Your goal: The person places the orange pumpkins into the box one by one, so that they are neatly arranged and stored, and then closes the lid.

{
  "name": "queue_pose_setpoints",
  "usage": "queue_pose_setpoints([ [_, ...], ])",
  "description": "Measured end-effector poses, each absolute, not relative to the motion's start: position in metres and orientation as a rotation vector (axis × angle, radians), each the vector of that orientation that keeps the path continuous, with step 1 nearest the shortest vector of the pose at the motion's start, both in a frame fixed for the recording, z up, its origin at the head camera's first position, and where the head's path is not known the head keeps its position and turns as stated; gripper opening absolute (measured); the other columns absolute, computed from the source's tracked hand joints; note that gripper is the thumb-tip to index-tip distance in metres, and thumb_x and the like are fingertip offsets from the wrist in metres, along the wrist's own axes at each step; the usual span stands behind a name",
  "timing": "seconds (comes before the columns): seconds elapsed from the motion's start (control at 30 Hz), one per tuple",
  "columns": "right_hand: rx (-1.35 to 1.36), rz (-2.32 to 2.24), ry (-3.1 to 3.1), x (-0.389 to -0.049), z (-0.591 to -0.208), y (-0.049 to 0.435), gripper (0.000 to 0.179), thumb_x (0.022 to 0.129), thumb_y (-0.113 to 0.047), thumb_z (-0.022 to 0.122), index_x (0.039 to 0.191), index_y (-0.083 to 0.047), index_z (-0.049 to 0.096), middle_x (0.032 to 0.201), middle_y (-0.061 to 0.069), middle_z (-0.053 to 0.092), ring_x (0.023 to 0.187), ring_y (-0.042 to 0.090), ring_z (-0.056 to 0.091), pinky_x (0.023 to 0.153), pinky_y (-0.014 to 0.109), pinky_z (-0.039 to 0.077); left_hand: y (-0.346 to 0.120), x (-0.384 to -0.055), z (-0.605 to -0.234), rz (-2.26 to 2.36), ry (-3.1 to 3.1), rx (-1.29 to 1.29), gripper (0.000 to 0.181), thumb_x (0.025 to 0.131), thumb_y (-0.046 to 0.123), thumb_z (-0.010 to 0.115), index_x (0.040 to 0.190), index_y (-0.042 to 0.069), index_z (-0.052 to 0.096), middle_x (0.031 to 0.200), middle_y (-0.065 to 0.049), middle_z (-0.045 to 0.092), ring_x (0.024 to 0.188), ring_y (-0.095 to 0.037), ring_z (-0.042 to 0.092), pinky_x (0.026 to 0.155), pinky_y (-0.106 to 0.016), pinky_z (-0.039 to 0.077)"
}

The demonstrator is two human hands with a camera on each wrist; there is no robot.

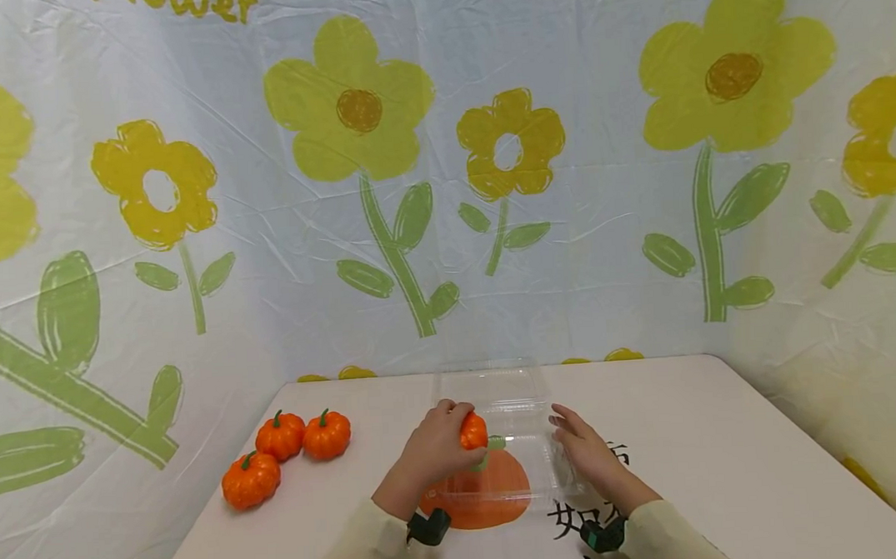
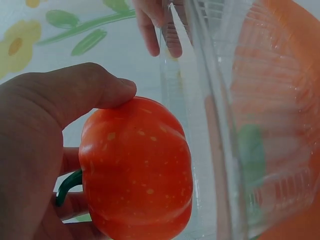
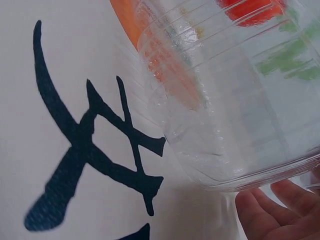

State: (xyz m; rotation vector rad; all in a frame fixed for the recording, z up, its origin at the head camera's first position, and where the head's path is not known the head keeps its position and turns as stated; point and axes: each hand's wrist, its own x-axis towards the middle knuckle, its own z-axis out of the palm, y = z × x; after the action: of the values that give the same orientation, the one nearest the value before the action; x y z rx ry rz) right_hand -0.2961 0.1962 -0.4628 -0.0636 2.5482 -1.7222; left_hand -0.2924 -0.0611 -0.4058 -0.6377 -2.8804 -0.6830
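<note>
My left hand (image 1: 442, 440) grips a small orange toy pumpkin (image 2: 140, 170) with pale specks and a green stem, thumb on one side and fingers on the other. It is over a clear plastic clamshell box (image 1: 502, 477) whose lid (image 1: 490, 386) stands open toward the back. In the left wrist view the pumpkin is close beside the box wall. At the box's right side is my right hand (image 1: 586, 453), fingers extended and slightly bent. In the right wrist view its fingertips (image 3: 247, 202) are right at the box's rim.
Three more orange pumpkins (image 1: 280, 437) are grouped at the table's left side. The white tabletop (image 1: 679, 419) carries a printed orange pumpkin picture (image 1: 476, 512) under the box and black characters (image 3: 85, 145) beside it. A flower-patterned curtain (image 1: 589, 248) hangs behind the table and along its sides.
</note>
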Motion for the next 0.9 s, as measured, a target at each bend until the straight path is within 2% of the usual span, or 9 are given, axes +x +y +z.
queue_pose_setpoints([
  [0.27,-0.071,-1.718,2.564,-0.297,-0.46,0.197,0.054,0.103,-0.018,0.036,0.154,-0.013,0.021,0.157,0.021,0.028,0.143,0.045,0.027,0.109,0.062,0.032,-0.048,-0.294,-0.409,-0.686,-2.902,-0.641,0.063,0.079,0.042,0.07,0.133,0.015,0.053,0.126,-0.006,0.053,0.098,-0.017,0.053,0.071,-0.03,0.055],
  [0.6,-0.098,-1.716,2.567,-0.296,-0.456,0.197,0.054,0.103,-0.017,0.036,0.154,-0.01,0.02,0.156,0.024,0.027,0.142,0.047,0.027,0.108,0.062,0.034,-0.032,-0.296,-0.413,-0.658,-2.895,-0.676,0.061,0.077,0.042,0.072,0.13,0.016,0.055,0.121,-0.005,0.055,0.095,-0.016,0.054,0.069,-0.029,0.055],
  [0.9,-0.05,-1.69,2.571,-0.294,-0.459,0.195,0.053,0.103,-0.02,0.038,0.153,-0.013,0.023,0.156,0.02,0.031,0.141,0.045,0.032,0.107,0.061,0.036,-0.018,-0.291,-0.416,-0.645,-2.94,-0.737,0.061,0.08,0.047,0.07,0.131,0.017,0.055,0.118,-0.005,0.057,0.092,-0.016,0.056,0.073,-0.032,0.055],
])
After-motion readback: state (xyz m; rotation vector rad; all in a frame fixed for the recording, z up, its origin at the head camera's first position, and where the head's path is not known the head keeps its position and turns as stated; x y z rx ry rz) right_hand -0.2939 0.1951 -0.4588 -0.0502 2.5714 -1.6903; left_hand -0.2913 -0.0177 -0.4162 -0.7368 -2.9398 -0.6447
